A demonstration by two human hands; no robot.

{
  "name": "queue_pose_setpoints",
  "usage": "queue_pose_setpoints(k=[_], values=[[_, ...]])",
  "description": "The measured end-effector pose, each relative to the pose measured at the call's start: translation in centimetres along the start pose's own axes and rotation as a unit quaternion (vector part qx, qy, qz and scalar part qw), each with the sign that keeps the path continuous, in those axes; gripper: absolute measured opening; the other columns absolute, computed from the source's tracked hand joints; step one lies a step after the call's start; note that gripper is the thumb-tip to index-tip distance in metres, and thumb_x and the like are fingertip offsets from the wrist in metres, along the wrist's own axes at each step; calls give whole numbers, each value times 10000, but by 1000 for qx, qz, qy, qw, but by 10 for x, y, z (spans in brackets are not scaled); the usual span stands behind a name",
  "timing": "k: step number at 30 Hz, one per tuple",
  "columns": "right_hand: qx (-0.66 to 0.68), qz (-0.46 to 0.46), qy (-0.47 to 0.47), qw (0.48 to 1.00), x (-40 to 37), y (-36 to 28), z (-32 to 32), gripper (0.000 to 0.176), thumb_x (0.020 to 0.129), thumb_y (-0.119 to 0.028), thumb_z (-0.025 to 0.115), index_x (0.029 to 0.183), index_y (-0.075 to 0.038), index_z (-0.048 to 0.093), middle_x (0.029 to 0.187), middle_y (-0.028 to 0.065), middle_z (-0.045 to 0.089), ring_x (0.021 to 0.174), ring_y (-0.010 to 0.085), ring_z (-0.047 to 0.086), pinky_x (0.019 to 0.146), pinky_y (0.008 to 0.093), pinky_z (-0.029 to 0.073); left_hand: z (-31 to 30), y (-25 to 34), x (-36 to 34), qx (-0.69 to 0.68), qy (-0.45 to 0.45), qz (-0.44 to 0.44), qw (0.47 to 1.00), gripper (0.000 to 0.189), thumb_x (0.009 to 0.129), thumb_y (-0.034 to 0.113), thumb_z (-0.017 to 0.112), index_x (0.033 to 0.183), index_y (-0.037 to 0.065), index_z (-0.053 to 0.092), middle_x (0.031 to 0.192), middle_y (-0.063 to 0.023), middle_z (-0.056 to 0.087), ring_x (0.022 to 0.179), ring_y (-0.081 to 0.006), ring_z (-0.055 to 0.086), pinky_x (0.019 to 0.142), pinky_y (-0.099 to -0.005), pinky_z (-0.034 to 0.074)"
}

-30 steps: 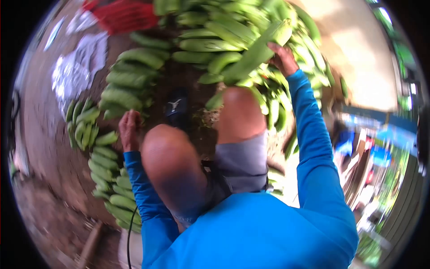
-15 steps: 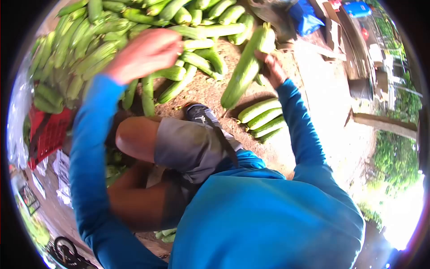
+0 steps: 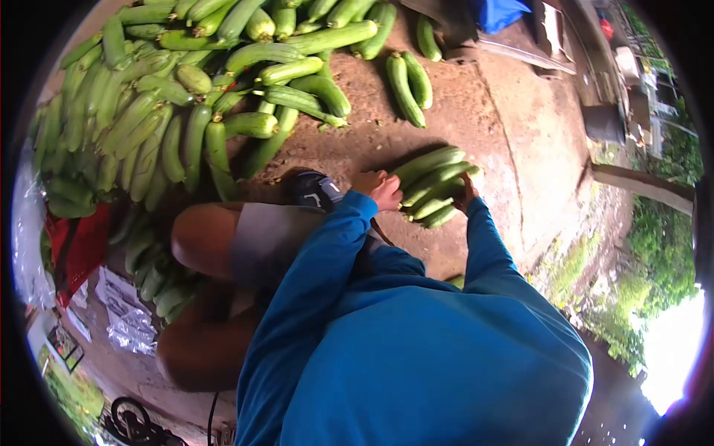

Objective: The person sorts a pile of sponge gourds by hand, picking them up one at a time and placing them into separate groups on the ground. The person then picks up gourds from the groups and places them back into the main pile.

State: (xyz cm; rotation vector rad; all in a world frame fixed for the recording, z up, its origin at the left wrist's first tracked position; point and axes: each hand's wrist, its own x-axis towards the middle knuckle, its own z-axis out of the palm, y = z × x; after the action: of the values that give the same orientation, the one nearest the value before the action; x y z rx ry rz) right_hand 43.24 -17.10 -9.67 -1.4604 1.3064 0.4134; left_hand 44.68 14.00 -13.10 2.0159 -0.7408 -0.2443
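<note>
Several green gourds (image 3: 431,178) lie side by side in a small group on the dirt floor. At the left end of this group is my left hand (image 3: 381,190), its fingers curled against the gourd ends. My right hand (image 3: 468,192) is at the opposite end, touching the gourds, with its fingers partly hidden. A large heap of similar gourds (image 3: 167,89) fills the upper left. Two more gourds (image 3: 409,88) lie together above the small group.
My shoe (image 3: 316,190) is just left of the small group. A red crate (image 3: 78,249) stands at the left, near plastic wrapping (image 3: 126,312). At the upper right are a blue bag (image 3: 502,15) and a dark bucket (image 3: 604,123). A wooden beam (image 3: 643,187) lies at the right.
My left hand has come down and right from the heap to the small group. My right hand has lowered there too, and the large gourd it held is now among the others.
</note>
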Motion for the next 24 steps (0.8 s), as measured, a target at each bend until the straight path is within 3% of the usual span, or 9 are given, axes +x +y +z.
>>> queue_pose_setpoints(k=[2, 4, 7, 8, 10, 12, 15, 17, 24], values=[[-61, 70, 26, 995, 33, 8, -7, 588, 684, -687, 657, 852, -128, 588, 582, 21, 470, 528, 181, 466, 552, 379, 452, -63, 34, 18, 18, 220, -10, 975, 200, 852, 239, 600, 760, 72, 538, 689, -134, 596, 637, -300, 611, 554, -423, 459], [-157, 35, 30, 987, 62, 19, -9, 952, 624, -807, 604, 1193, -45, 568, 802, 112, 633, 723, 303, 616, 744, 532, 510, -98, 37, 41, 6, 93, -150, 984, 215, 856, 269, 595, 785, 69, 563, 691, -154, 632, 636, -342, 631, 565, -436, 487], [-403, 24, 101, 909, 19, -17, 4, 987, 650, -836, 531, 1238, -44, 553, 961, 159, 663, 925, 362, 632, 865, 540, 474, -113, 23, 46, -1, 130, -202, 971, 218, 850, 272, 585, 804, 59, 591, 680, -185, 613, 660, -374, 623, 586, -439, 484], [-540, -152, 212, 800, 40, -7, 7, 929, 719, -821, 467, 1113, 6, 619, 745, 166, 673, 927, 273, 657, 948, 468, 443, -116, 18, 50, 5, 131, -194, 972, 218, 850, 272, 585, 804, 59, 591, 680, -185, 613, 660, -374, 623, 586, -439, 484], [-545, -141, 165, 809, 19, -41, 26, 898, 732, -796, 472, 1175, -27, 608, 878, 204, 686, 1059, 315, 606, 1037, 485, 362, -121, 7, 53, -23, 200, -219, 955, 215, 851, 273, 581, 813, 62, 603, 679, -182, 607, 645, -376, 607, 581, -423, 478], [-558, -189, 210, 780, -44, -93, 79, 775, 766, -724, 494, 1095, -46, 674, 1143, 269, 610, 1119, 354, 576, 1015, 471, 391, -129, -1, 63, -101, 219, -291, 926, 218, 848, 279, 585, 836, 67, 632, 654, -98, 596, 536, -212, 557, 510, -328, 444], [-509, -336, 74, 789, -39, -116, 158, 594, 839, -620, 546, 861, -45, 695, 828, 167, 672, 778, 336, 645, 715, 443, 497, -150, -4, 67, -449, 303, -320, 777, 229, 823, 305, 623, 835, 77, 637, 676, 12, 584, 532, -53, 493, 457, -203, 393], [-359, -430, -139, 816, -55, -126, 231, 481, 866, -522, 604, 909, -46, 658, 801, 136, 643, 770, 270, 616, 729, 406, 478, -177, 2, 68, -476, 385, -350, 709, 199, 790, 284, 642, 853, 95, 633, 680, -2, 573, 535, -82, 498, 457, -224, 402], [-437, -527, -109, 721, -69, -133, 338, 703, 744, -597, 674, 1027, 40, 590, 854, 177, 658, 851, 304, 638, 774, 398, 504, -201, -43, 53, -465, 503, -490, 539, 226, 823, 334, 572, 897, 121, 571, 725, 7, 521, 581, -110, 466, 496, -283, 365]])
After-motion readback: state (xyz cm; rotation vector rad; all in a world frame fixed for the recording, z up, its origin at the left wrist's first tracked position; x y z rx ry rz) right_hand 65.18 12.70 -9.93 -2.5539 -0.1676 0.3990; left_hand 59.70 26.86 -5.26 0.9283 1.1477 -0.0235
